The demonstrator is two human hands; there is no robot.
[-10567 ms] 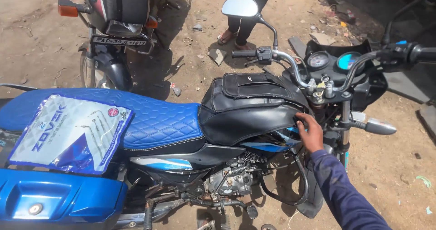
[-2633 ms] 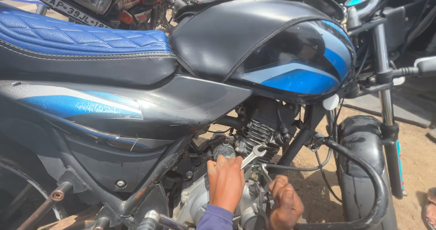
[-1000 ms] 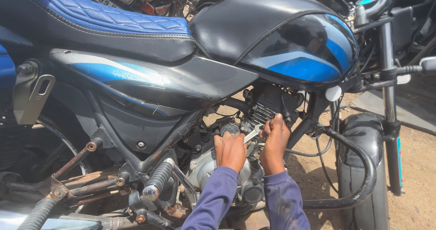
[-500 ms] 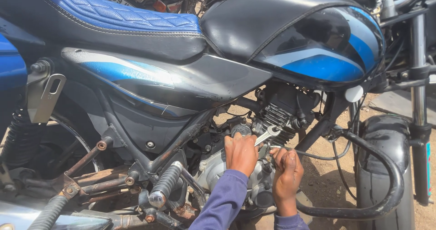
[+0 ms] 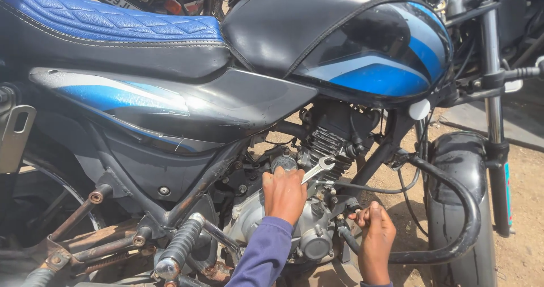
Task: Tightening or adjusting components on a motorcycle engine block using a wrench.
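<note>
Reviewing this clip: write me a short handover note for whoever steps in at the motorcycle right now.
Left hand: closed around an open-ended spanner, whose head points up toward the finned cylinder.
Right hand: fist closed low beside the engine casing, near the black crash bar; what it grips is hidden.
Motorcycle stands upright on dirt, side cover and tank in place.
Done: spanner is at the engine.
Left: which fastener it is working cannot be seen; check before turning.
</note>
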